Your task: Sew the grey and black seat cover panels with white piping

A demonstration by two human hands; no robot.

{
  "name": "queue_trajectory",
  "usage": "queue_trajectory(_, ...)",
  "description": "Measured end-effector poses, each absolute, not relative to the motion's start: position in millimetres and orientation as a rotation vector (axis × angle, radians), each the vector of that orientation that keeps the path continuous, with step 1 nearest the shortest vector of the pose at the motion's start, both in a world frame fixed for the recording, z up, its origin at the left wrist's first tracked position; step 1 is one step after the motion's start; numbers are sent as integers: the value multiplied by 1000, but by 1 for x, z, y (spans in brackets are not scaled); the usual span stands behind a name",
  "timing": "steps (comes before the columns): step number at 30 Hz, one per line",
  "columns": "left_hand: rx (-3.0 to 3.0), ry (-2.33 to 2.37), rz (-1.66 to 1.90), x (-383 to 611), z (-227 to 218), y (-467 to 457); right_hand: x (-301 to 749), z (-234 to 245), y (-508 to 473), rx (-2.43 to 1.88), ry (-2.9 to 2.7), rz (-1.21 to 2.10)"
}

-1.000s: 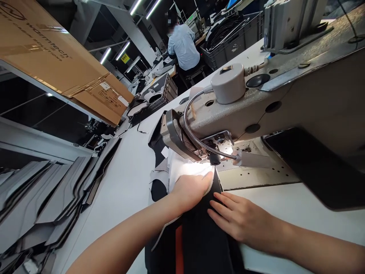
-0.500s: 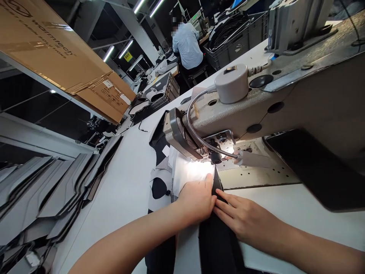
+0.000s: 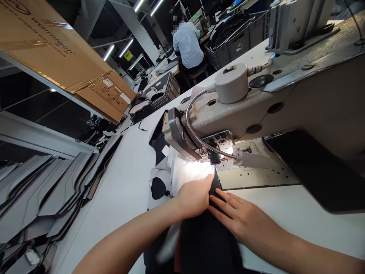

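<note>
On my feed, the nearest container is a gray plastic crate point(image 3: 167, 85) on the desk ahead, with white and dark molded pieces piled inside. Farther along, a larger gray crate point(image 3: 236, 45) is packed with long black strips. A cardboard carton point(image 3: 65, 49) sits on a shelf at upper left, and overlapping gray-and-black cut panels point(image 3: 48, 190) lie in rows beside the desk point(image 3: 119, 182).

The left hand point(image 3: 194, 198) is palm down, its fingers point(image 3: 207, 184) closed together and pressing on a black fabric panel point(image 3: 208, 243), right at the edge of a white piece point(image 3: 189, 171). I cannot tell whether they are pinching anything. The right hand point(image 3: 242, 219) lies on the same panel with its fingers point(image 3: 225, 201) spread apart, gripping nothing.

The panel narrows as it runs up between the hands to the foot of an industrial sewing machine point(image 3: 216, 118), where a gooseneck lamp point(image 3: 196, 129) lights the white piece. Beyond, a co-worker in a light blue shirt point(image 3: 186, 45) sits with their back to me under fluorescent tubes point(image 3: 125, 47).
</note>
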State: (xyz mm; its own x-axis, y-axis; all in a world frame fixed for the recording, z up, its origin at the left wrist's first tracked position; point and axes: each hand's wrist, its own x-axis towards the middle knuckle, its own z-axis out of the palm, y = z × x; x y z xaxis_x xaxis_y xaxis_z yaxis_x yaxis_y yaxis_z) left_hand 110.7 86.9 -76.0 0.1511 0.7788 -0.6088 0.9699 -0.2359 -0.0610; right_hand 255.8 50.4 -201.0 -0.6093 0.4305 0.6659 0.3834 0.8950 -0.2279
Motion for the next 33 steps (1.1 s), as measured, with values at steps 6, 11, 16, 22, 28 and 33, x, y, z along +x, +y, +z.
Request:
queue_trajectory(6,2110,1637,-641,112,-76,101,256,-197,54,-568,-2272,-3)
queue_trajectory(11,2188,1639,-743,119,-80,112,251,-200,64,-592,-2294,-52)
queue_trajectory(16,2228,1662,-702,116,-85,119,247,-199,71,-595,-2324,-86)
queue_trajectory(22,2362,1551,-750,114,-77,113,247,-199,71,-612,-2317,-74)
queue_trajectory(28,2715,1934,-598,87,-51,102,249,-198,75,-590,-2307,2)
queue_trajectory(33,1916,2386,27,44,-57,147,252,-197,74,-597,-2368,5)
